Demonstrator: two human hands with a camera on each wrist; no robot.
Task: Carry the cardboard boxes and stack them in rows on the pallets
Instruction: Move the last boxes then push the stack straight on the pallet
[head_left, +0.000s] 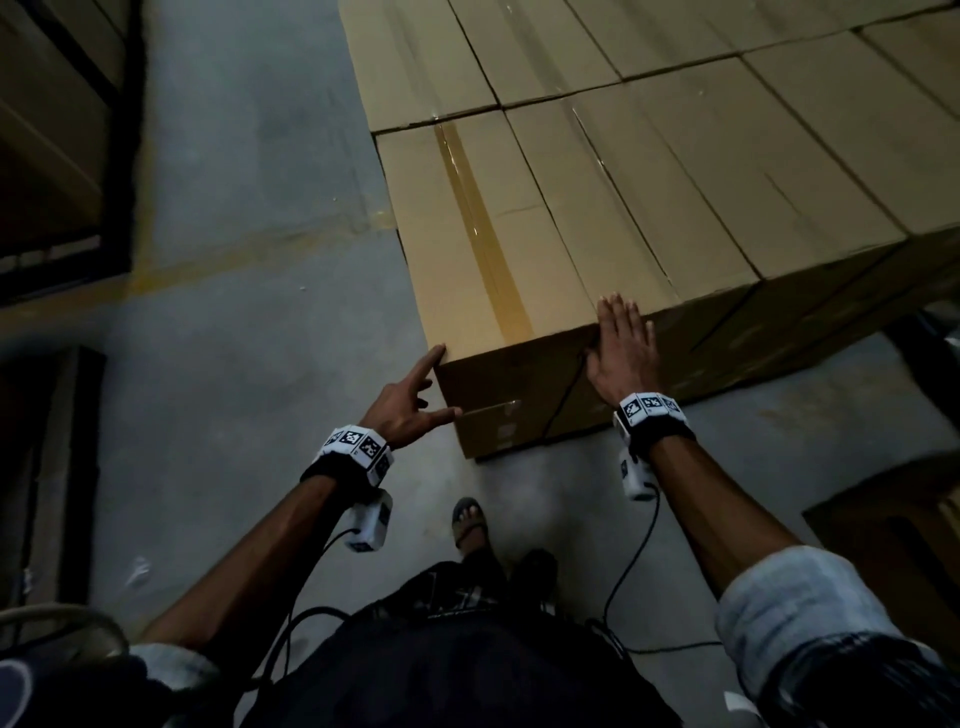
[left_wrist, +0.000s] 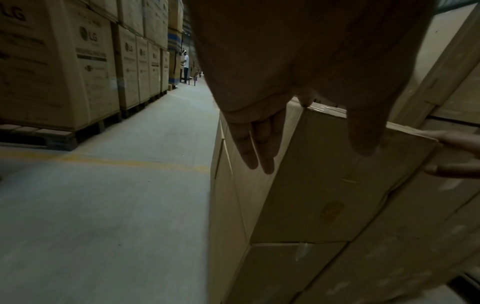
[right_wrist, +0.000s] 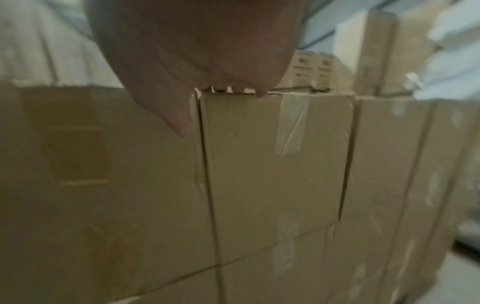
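From the head camera, a stack of boxes (head_left: 675, 171) fills the upper right, packed edge to edge in rows, and the nearest one — the corner box (head_left: 498, 249) with a shiny tape strip down its top — sits at the stack's front left corner above the grey floor (head_left: 249, 218). The left hand (head_left: 410, 402) is spread open, its forefinger tip touching the box's near left top corner and another finger reaching toward the front face; it grips nothing. The right hand (head_left: 621, 345) lies flat with straight fingers over the near top edge, at the seam between the corner box and its neighbour, palm down against the cardboard. A sandalled foot (head_left: 470, 522) stands on the floor just short of the stack, and both wrists wear marker bands with cables trailing back. The left wrist view shows the left hand (left_wrist: 298, 86) from behind, fingers (left_wrist: 259, 142) straight and loose beside the corner box (left_wrist: 332, 179), which sits on a lower box; the right hand's fingertips (left_wrist: 454, 142) show at the box's far edge. Across the aisle stand tall printed cartons (left_wrist: 78, 67) on pallets, and a person (left_wrist: 185, 65) stands far down the aisle. The right wrist view is blurred: the right hand (right_wrist: 197, 53) hangs over the top edge of the boxes (right_wrist: 275, 160), thumb pointing down along a vertical seam, nothing held.
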